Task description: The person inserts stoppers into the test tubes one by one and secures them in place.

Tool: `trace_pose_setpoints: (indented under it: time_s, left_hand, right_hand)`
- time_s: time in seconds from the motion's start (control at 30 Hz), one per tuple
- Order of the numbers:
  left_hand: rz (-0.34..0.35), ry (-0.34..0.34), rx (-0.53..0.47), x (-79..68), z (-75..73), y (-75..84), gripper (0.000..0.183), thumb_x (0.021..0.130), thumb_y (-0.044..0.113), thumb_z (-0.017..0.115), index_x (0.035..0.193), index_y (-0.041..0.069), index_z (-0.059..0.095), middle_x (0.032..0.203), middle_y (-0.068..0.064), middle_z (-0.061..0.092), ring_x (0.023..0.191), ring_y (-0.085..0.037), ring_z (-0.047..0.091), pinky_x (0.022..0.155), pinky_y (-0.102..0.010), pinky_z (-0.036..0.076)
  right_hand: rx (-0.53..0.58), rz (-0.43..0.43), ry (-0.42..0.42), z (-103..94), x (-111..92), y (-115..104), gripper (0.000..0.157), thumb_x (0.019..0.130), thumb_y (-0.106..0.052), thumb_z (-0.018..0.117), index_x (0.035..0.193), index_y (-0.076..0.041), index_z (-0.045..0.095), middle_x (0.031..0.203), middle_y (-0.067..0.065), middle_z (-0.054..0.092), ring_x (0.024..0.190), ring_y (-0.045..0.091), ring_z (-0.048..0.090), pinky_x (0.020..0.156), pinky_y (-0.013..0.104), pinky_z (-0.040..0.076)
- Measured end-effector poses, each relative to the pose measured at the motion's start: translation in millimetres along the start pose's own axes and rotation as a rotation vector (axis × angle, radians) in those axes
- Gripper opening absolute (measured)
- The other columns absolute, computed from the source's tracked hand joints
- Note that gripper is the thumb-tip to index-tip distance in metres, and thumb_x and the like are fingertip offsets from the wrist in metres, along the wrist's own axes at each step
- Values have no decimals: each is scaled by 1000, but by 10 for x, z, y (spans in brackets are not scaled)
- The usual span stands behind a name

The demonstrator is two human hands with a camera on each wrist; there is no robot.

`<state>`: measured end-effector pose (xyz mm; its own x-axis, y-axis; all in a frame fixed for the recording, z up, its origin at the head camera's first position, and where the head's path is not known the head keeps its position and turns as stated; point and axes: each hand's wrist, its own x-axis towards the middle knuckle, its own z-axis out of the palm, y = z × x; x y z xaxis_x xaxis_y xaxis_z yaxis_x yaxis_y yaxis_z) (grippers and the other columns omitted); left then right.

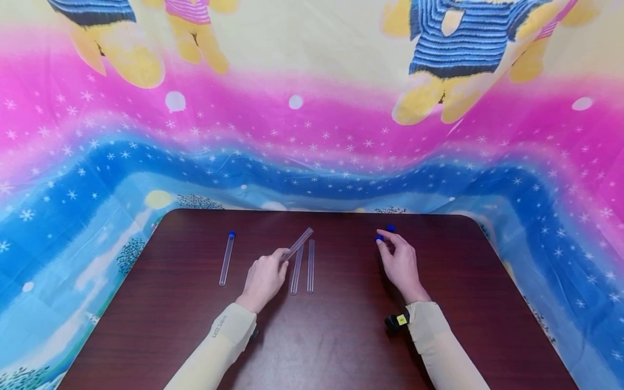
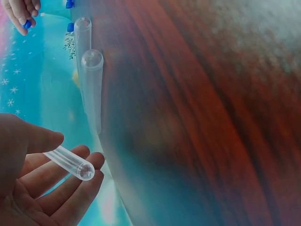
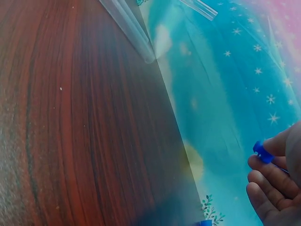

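Note:
My left hand [image 1: 264, 277] pinches a clear test tube [image 1: 298, 242] between thumb and fingers, raised at a slant. In the left wrist view its rounded end [image 2: 84, 170] points toward the camera, and the head view shows no cap on its far end. Two more uncapped test tubes, a left one [image 1: 296, 271] and a right one [image 1: 311, 266], lie side by side just right of this hand. At the right, my right hand [image 1: 402, 265] pinches a small blue cap [image 3: 262, 152] between thumb and fingertips. Another blue cap [image 1: 391, 228] rests on the table just beyond those fingers.
A test tube with a blue cap on it [image 1: 226, 260] lies at the left of the dark wooden table [image 1: 322, 346]. Behind the table's far edge hangs a colourful printed cloth [image 1: 302, 130]. Two loose blue caps show at the top of the left wrist view.

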<state>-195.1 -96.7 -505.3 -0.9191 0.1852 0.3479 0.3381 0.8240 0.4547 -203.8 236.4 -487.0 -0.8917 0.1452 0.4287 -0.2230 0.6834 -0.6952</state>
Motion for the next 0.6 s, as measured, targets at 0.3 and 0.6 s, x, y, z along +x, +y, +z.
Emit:
trace_pose_setpoints:
  time_s: [0.3,0.6]
  left_hand:
    - [14,-10,9,2,15,8,26,95,12,72,121,15,70,87,-5,75,59,-22,64,52,-41,49]
    - [42,0,5,-1,26,35,26,94,12,73,120,15,71,90,-5,76,65,-28,69,55,-44,51]
  right_hand:
    - [14,-4,-20,40,12,-25,30,101,-16,66,131,-11,70,109,9,69,78,21,55,65,33,42]
    - [29,-20,-38,59,11,-87,30,100,-15,67,130,-10,70,108,8,70,83,21,57,68,36,42]
